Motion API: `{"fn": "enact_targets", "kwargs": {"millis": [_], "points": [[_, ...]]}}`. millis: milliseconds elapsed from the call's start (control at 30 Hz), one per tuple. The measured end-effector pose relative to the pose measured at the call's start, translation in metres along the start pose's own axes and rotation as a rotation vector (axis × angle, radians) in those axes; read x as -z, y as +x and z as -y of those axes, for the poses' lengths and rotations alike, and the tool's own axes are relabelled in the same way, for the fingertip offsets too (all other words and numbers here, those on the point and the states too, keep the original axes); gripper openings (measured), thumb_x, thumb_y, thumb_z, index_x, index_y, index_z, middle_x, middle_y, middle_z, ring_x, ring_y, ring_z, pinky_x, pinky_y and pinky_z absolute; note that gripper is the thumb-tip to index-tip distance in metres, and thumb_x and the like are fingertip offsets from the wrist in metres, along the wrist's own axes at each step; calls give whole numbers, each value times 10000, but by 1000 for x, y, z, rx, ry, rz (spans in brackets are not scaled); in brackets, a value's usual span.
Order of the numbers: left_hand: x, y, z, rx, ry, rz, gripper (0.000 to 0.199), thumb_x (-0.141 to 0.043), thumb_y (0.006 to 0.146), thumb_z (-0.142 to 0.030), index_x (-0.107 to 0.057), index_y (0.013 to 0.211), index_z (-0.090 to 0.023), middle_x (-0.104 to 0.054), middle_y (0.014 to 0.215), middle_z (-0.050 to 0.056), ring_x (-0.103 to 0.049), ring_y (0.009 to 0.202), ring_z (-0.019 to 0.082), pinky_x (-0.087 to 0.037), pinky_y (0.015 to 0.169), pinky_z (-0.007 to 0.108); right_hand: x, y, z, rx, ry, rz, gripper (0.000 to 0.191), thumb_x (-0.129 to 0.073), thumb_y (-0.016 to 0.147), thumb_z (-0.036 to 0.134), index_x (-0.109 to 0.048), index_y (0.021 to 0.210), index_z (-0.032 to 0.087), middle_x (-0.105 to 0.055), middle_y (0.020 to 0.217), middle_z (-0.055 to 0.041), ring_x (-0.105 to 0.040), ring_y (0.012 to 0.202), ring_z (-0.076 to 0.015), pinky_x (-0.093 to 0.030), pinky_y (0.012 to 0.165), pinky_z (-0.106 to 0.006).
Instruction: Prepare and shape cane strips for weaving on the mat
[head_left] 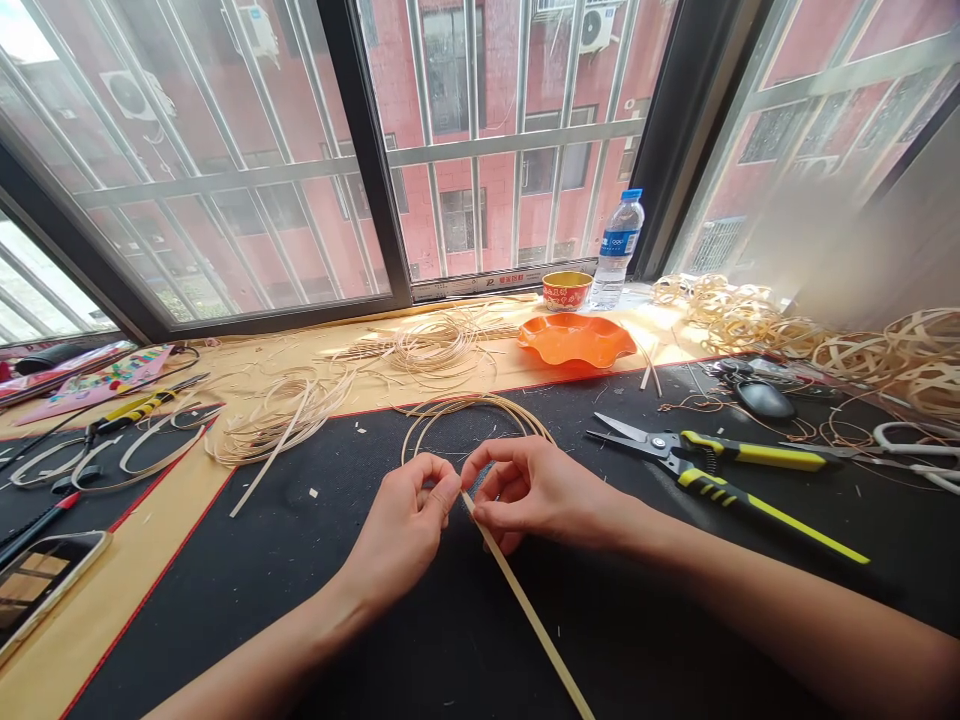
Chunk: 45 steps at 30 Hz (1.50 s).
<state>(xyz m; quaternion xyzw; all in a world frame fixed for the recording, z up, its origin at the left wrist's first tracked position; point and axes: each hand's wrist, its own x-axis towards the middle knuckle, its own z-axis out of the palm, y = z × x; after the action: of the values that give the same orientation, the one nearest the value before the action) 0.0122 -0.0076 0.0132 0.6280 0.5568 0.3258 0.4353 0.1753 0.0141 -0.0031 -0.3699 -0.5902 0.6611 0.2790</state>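
A flat pale strip [525, 605] runs from between my hands down to the bottom edge of the view. My left hand [412, 515] pinches at its upper end, thumb against the index finger. Touching it on the right, my right hand [529, 490] has its thumb and fingers closed on the same strip, just below the tip. Behind both hands lies a loose coil of thin strips [480, 402] on the black mat [315, 590]. The exact tip of the strip is hidden by my fingertips.
Yellow-black shears [697, 460] lie open at the right, near scissors [892, 450] and a dark mouse-shaped object [763, 398]. Behind stand an orange dish [576, 342], a red tin [567, 291] and a bottle [617, 250]. Coiled strips [281, 410] and a phone [45, 580] lie left.
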Motion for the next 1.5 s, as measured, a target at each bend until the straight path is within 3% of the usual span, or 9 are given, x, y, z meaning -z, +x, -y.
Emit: {"fn": "enact_targets", "kwargs": {"millis": [267,533,733,967,1500], "points": [[4,0,-2,-82,79,-67,230,-494,804,-368,-460,676,-181,-411,603,-46,-341,543,100,-270,490,220,-1,0,2,7,19,12,206,-665,682,182,-563,859,158,-595,620,47,-591,517,-89,-540,537,-243],[7,5,-3,-92,67,-51,213,-481,813,-357,-446,691,-186,-419,663,-34,-356,566,107,-290,522,239,-2,-2,2,-58,220,137,382,-778,604,180,-531,893,149,-611,659,41,-618,573,-97,-557,586,-260],[8,3,-2,-155,55,-41,200,-467,824,-360,-460,724,-187,-447,767,1,-433,670,139,-346,608,270,0,-3,1,40,90,129,324,-689,662,99,-527,936,161,-576,649,66,-579,504,-59,-502,515,-180],[11,8,1,-276,107,-120,224,-461,834,-330,-510,675,-180,-441,862,46,-447,825,180,-400,743,297,-2,-2,-1,57,11,129,374,-675,682,114,-528,1019,179,-578,686,62,-602,523,-74,-500,516,-184],[13,9,4,-293,8,-139,200,-498,833,-331,-518,704,-180,-444,906,50,-441,888,188,-386,780,298,-4,1,-4,49,-1,85,352,-647,681,100,-525,1002,175,-576,691,57,-586,540,-74,-529,529,-217]]}}
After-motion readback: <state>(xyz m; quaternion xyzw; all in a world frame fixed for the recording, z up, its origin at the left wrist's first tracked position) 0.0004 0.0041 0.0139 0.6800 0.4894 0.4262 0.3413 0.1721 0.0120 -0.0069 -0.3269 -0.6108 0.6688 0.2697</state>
